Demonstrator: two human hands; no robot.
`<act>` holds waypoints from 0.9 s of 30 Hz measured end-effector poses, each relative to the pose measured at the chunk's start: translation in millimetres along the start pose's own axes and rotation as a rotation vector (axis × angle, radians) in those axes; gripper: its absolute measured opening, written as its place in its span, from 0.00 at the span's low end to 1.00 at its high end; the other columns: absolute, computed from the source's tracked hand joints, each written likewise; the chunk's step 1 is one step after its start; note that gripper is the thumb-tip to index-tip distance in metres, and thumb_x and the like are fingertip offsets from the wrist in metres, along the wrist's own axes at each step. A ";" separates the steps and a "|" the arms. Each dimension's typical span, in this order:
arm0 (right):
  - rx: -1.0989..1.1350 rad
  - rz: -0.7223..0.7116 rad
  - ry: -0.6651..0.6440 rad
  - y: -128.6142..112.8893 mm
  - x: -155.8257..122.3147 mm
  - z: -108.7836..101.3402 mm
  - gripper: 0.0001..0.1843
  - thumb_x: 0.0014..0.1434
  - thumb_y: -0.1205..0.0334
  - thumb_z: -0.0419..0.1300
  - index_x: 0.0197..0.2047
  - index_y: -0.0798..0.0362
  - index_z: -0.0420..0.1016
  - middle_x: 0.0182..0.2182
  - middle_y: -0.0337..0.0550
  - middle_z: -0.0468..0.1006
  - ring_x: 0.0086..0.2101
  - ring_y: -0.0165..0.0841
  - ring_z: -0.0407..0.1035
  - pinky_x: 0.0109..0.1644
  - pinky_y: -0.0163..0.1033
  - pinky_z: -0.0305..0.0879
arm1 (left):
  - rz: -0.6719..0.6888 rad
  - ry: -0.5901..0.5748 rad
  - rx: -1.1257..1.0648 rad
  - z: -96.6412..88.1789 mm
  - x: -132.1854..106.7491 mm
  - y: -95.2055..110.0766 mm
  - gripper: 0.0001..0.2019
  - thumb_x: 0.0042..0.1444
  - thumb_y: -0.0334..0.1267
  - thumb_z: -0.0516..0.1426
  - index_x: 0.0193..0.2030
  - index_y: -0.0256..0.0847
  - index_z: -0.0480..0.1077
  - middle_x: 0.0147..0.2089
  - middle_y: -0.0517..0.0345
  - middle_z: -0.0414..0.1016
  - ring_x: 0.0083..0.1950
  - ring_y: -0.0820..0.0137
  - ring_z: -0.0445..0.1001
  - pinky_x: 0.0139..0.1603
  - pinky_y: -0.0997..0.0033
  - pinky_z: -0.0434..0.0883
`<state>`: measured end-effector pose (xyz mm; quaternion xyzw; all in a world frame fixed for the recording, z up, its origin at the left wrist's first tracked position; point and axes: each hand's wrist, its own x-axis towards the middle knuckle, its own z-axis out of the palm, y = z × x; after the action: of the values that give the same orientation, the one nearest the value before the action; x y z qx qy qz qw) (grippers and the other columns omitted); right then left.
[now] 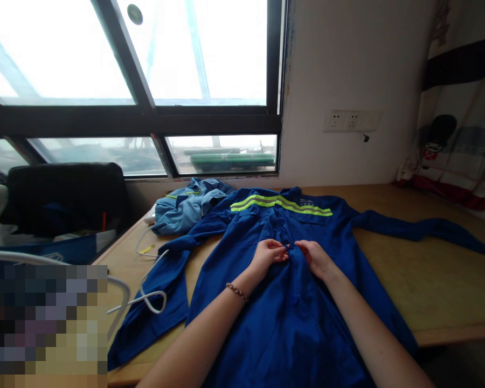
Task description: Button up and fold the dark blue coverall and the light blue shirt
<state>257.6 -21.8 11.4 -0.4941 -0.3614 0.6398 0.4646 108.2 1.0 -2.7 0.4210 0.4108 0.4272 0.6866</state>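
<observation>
A dark blue work jacket (234, 280) with a yellow-green reflective stripe (307, 208) across the chest lies spread face up, its sleeves out to both sides. My left hand (270, 255), with a beaded bracelet on the wrist, pinches the jacket's front edge at the middle. Close beside it, my right hand (313, 257) grips the opposite edge of the front. The fingertips of both hands nearly meet at the front placket (295, 280). Whether a button or other fastener sits between them is too small to make out.
The jacket lies on a wooden table (420, 285). A crumpled light blue garment (181, 213) rests at the back left, near a white cable (157, 302). Behind stand a window (210, 54) and a wall socket (350, 120); a black chair (68, 188) is at left, a curtain (464, 108) at right.
</observation>
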 end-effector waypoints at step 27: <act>-0.809 -0.604 0.259 16.8 3.9 4.4 0.05 0.46 0.60 0.59 0.27 0.52 0.71 0.15 0.34 0.70 0.18 0.29 0.64 0.25 0.32 0.57 | 0.053 0.037 0.044 2.5 -2.5 -0.2 0.14 0.41 0.40 0.63 0.28 0.33 0.66 0.23 0.56 0.72 0.23 0.74 0.72 0.25 0.76 0.72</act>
<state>249.0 -23.2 -4.1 -0.5829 -0.6457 0.2201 0.4414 109.8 -1.9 -1.6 0.4386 0.4217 0.4438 0.6579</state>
